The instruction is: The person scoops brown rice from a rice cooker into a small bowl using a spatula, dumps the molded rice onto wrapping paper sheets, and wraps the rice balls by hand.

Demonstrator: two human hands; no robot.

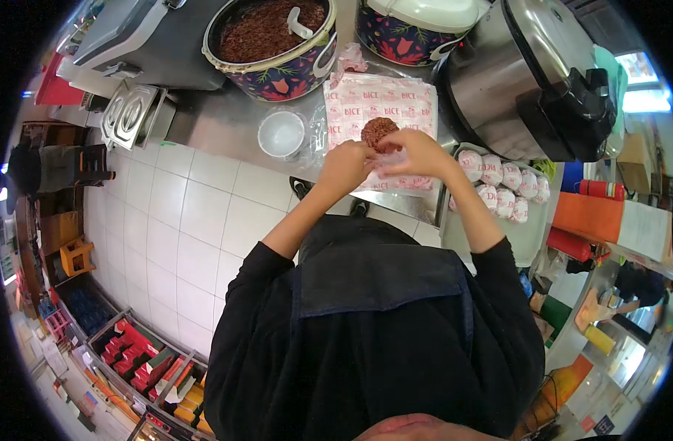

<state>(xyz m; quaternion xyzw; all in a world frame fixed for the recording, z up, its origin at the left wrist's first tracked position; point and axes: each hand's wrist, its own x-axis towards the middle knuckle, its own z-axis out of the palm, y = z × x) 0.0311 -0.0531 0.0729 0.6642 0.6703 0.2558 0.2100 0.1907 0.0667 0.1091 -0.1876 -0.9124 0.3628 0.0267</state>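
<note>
A round ball of dark reddish-brown rice [379,131] sits on a printed paper wrapper [392,159], on top of a stack of white sheets with red lettering [345,110]. My left hand [349,162] is closed in a pinch at the wrapper's near edge, left of the ball. On the other side, my right hand [419,153] has its fingers curved at the ball's near right edge, with wrapper between thumb and fingers. Both hands hide part of the ball and the exact grip. Several wrapped round parcels [502,176] lie in a pale tray [527,239] to the right.
A flowered pot of brown rice [267,37] with a white paddle [298,23] stands back left, near a white bowl [281,134]. Behind are a lidded flowered pot [414,33] and a large steel cooker [531,73]. Metal containers [134,117] stand left.
</note>
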